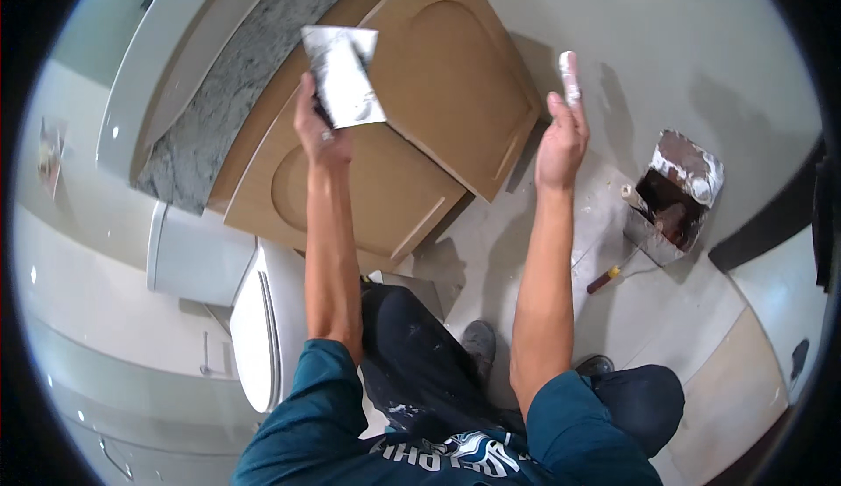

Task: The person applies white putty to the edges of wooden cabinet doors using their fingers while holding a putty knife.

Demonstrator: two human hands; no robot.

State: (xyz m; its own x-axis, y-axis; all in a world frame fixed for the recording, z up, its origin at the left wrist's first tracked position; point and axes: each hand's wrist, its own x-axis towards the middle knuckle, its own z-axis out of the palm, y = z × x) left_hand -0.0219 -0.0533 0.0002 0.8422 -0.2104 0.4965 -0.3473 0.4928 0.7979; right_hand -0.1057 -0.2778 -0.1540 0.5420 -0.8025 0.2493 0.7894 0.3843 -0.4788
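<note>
My left hand [322, 136] is closed round a flat metal trowel [346, 79], held up in front of the brown cabinet. White paste is smeared over the trowel's upper face, and its handle is mostly hidden by my fingers. My right hand [561, 151] is raised in front of the pale wall with its fingers stretched upward. Thick white paste coats its foremost finger. I see nothing held in that hand, though the other fingers are partly hidden behind.
Brown cabinet doors [451, 74] stand ahead beneath a grey stone counter [228, 92]. A toilet [260, 328] is at my left. To the right, an open paste-stained box [679, 193] sits on the tiles beside a screwdriver-like tool [603, 280] with a red-and-yellow handle.
</note>
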